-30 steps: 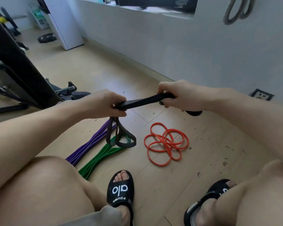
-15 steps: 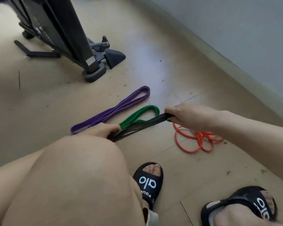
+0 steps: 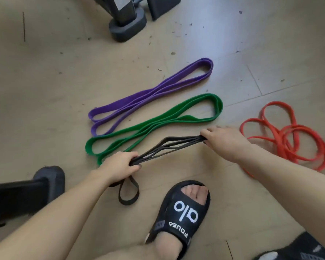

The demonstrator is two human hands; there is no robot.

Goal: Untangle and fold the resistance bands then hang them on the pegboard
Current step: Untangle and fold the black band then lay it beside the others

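— black folded rubber band [image 3: 165, 147]: where is it?
— stretched low over the floor, left hand [image 3: 120, 163] gripping its near end, right hand [image 3: 224, 138] pinching its far end, beside the green band [image 3: 154, 126].

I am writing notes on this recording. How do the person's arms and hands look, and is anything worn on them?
Both forearms are bare: no sleeves reach into view. The left hand and the right hand wear no gloves, and no ring, watch or wristband shows on them. The fingers are bare too. No markings show on either arm.
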